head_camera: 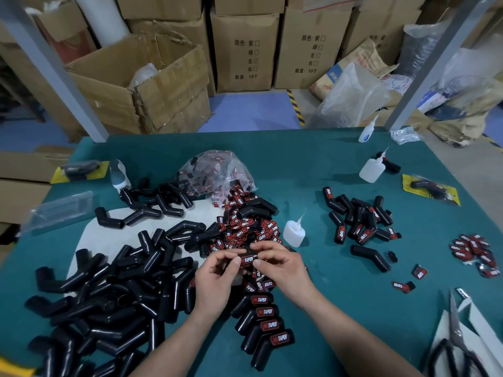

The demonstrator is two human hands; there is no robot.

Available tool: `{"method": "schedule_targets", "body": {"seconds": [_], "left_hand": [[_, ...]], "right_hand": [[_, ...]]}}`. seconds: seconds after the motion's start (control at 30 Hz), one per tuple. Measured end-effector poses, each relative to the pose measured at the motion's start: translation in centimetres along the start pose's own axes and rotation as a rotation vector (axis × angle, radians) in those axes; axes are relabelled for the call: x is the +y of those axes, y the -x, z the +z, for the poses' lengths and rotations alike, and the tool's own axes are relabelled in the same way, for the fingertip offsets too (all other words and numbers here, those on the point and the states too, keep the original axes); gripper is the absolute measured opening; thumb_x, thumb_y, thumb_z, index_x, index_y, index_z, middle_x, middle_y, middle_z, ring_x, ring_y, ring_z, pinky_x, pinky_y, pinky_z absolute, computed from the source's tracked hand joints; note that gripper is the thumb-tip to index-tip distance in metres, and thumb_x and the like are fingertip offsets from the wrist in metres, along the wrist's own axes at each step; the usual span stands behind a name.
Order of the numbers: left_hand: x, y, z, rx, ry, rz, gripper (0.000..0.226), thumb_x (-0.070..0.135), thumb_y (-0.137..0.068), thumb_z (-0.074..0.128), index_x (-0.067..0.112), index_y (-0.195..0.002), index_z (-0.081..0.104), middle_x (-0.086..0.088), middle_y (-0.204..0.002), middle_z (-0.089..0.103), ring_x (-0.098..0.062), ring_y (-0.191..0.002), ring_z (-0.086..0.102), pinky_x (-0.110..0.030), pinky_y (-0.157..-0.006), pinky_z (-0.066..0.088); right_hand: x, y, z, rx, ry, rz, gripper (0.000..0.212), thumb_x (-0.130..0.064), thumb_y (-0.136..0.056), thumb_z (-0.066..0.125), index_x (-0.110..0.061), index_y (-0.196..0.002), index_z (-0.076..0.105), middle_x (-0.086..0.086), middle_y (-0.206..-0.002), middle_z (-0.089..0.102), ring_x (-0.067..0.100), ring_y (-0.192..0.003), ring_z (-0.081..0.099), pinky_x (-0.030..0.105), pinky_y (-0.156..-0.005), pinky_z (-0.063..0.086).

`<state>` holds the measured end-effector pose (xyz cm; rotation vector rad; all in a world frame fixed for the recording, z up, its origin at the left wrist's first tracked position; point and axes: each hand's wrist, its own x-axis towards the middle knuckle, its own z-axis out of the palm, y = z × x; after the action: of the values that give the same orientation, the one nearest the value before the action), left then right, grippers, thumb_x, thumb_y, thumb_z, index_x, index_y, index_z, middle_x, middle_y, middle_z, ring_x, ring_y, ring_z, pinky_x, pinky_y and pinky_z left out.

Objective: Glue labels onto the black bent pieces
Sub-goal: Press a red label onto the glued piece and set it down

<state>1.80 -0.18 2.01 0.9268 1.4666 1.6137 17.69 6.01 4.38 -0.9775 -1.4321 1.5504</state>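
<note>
My left hand [217, 278] and my right hand [280, 265] together hold one black bent piece [249, 257] above the table, thumbs pressing on its red and black label. A big heap of unlabelled black bent pieces [109, 289] lies to the left. A row of labelled pieces [268, 325] lies just below my hands. Loose red and black labels [245, 221] are piled behind my hands. A glue bottle [294, 232] stands just beyond my right hand.
More labelled pieces [362, 219] lie at the right, with a small label pile [475, 251] farther right. Two more glue bottles [372, 170] stand at the back right. Scissors [454, 346] lie at the near right edge. A plastic bag of labels [217, 170] sits at the centre back.
</note>
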Motion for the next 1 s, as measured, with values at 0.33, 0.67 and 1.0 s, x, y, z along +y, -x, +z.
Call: {"method": "schedule_targets", "body": {"seconds": [0.33, 0.67, 1.0], "left_hand": [[0.2, 0.5, 0.3, -0.119, -0.086, 0.158, 0.026, 0.005, -0.082, 0.075, 0.027, -0.095, 0.076, 0.0, -0.108, 0.075, -0.02, -0.106, 0.071, -0.027, -0.098, 0.053], [0.0, 0.6, 0.2, -0.161, -0.093, 0.182, 0.015, 0.022, -0.084, 0.071, 0.014, -0.096, 0.075, 0.002, -0.107, 0.074, -0.024, -0.106, 0.07, -0.036, -0.1, 0.054], [0.2, 0.4, 0.2, -0.111, -0.145, 0.372, 0.019, 0.015, -0.088, 0.072, 0.028, -0.101, 0.075, 0.007, -0.111, 0.073, -0.019, -0.105, 0.071, -0.024, -0.096, 0.052]], "right_hand": [[1.4, 0.7, 0.7, 0.047, 0.221, -0.112, 0.011, -0.03, -0.092, 0.066, -0.022, -0.087, 0.07, -0.009, -0.114, 0.06, 0.022, -0.112, 0.06, 0.027, -0.096, 0.048], [1.0, 1.3, 1.1, 0.071, 0.233, -0.197, 0.006, -0.02, -0.087, 0.068, -0.021, -0.087, 0.074, -0.008, -0.108, 0.063, 0.021, -0.109, 0.062, 0.027, -0.095, 0.048], [1.4, 1.3, 1.4, 0.095, -0.082, -0.198, 0.007, -0.013, -0.086, 0.069, -0.017, -0.088, 0.075, 0.006, -0.113, 0.068, 0.026, -0.11, 0.065, 0.031, -0.093, 0.051]]}}
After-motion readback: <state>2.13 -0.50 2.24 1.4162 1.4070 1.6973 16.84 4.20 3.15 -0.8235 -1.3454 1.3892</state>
